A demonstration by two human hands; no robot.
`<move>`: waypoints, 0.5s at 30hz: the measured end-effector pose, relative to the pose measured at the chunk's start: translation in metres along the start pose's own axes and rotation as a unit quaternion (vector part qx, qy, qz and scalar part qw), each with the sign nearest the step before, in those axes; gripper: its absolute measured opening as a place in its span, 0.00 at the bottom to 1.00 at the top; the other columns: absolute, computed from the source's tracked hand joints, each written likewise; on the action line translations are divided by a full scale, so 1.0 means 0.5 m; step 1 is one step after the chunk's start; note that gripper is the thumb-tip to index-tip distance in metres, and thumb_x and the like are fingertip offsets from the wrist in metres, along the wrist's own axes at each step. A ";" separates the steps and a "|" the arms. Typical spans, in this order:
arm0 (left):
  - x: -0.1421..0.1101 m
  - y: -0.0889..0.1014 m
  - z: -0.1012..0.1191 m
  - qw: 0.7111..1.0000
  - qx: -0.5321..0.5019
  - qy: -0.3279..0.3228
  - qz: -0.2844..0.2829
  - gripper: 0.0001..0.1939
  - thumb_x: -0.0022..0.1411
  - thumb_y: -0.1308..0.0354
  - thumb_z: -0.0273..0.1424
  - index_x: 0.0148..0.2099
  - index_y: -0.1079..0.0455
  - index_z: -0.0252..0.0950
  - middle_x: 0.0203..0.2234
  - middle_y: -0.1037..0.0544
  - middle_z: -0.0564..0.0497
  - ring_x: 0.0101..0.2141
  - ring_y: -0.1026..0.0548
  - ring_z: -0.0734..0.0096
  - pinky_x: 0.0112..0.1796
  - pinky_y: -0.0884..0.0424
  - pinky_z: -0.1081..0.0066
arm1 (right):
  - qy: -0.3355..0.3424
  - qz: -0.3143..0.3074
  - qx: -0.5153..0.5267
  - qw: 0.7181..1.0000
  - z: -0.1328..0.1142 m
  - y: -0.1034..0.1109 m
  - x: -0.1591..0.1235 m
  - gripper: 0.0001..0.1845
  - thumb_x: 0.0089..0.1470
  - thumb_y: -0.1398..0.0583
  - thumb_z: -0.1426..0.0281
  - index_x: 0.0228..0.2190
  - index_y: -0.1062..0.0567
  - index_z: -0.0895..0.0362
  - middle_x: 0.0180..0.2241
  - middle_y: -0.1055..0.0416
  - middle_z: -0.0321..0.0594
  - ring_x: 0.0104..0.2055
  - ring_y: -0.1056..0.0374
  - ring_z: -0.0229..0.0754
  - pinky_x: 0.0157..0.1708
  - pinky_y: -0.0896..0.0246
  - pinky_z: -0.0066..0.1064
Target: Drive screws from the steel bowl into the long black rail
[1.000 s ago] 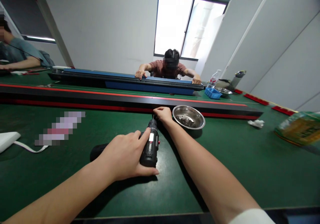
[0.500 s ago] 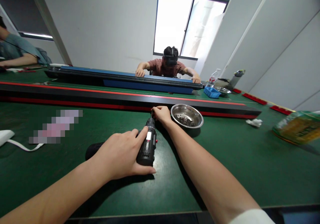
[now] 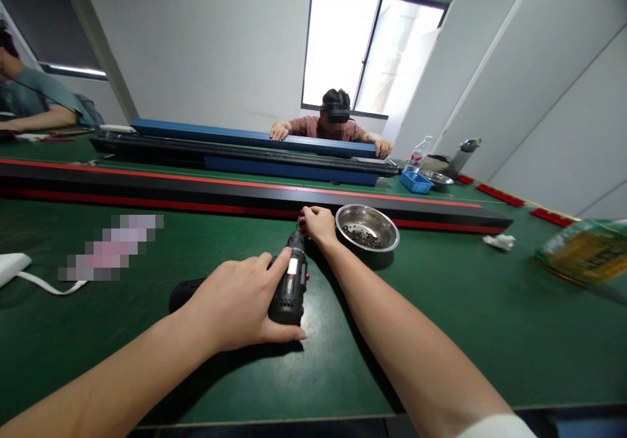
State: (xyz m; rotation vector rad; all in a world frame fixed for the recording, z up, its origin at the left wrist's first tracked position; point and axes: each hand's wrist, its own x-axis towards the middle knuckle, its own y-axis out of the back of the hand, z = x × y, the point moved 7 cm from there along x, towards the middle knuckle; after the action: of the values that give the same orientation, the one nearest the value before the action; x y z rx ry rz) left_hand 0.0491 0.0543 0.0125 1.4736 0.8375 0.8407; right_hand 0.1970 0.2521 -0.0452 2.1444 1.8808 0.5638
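My left hand (image 3: 240,297) is wrapped round a black cordless drill (image 3: 289,291), which lies over on its side with its bit pointing at the long black and red bar (image 3: 235,193). Close to the bit's tip, my right hand (image 3: 318,224) has its fingers pinched together against the bar's near face. What the pinch holds is too small to make out. Just right of that hand stands a steel bowl (image 3: 389,232) with many small dark screws (image 3: 363,237) in it.
Across the green table (image 3: 441,333), a co-worker's hands grip a blue bar (image 3: 210,132). A blue basket (image 3: 416,182) and a bottle (image 3: 420,154) stand at the far right. Nearer are crumpled tissue (image 3: 499,242) and a yellow-green bag (image 3: 585,252). A white device (image 3: 12,268) lies left.
The co-worker opposite has raised the blue bar and tilted it up. My hands, the drill and the bowl stay practically where they were.
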 end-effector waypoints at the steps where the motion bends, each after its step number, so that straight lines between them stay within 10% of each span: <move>1: 0.000 0.001 0.000 1.000 0.000 0.000 0.000 0.59 0.55 0.42 0.69 0.76 0.46 0.36 0.47 0.19 0.37 0.43 0.17 0.40 0.41 0.21 0.52 | 0.011 -0.001 0.001 1.000 -0.003 0.000 -0.002 0.16 0.64 0.42 0.65 0.36 0.15 0.57 0.32 0.17 0.42 0.28 0.21 0.41 0.27 0.30 0.25; 15: 0.024 -0.004 -0.005 0.999 0.032 -0.004 0.018 0.61 0.56 0.48 0.72 0.76 0.46 0.32 0.46 0.18 0.36 0.42 0.16 0.41 0.38 0.22 0.55 | 0.041 0.050 -0.076 0.995 -0.019 0.014 -0.014 0.17 0.66 0.45 0.68 0.36 0.15 0.55 0.41 0.15 0.44 0.45 0.20 0.44 0.48 0.32 0.27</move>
State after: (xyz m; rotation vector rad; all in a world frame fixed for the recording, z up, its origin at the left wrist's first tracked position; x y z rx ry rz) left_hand 0.0526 0.0664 0.0110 1.5503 0.8412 0.8419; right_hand 0.1986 0.2436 -0.0348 2.1554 1.7173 0.7991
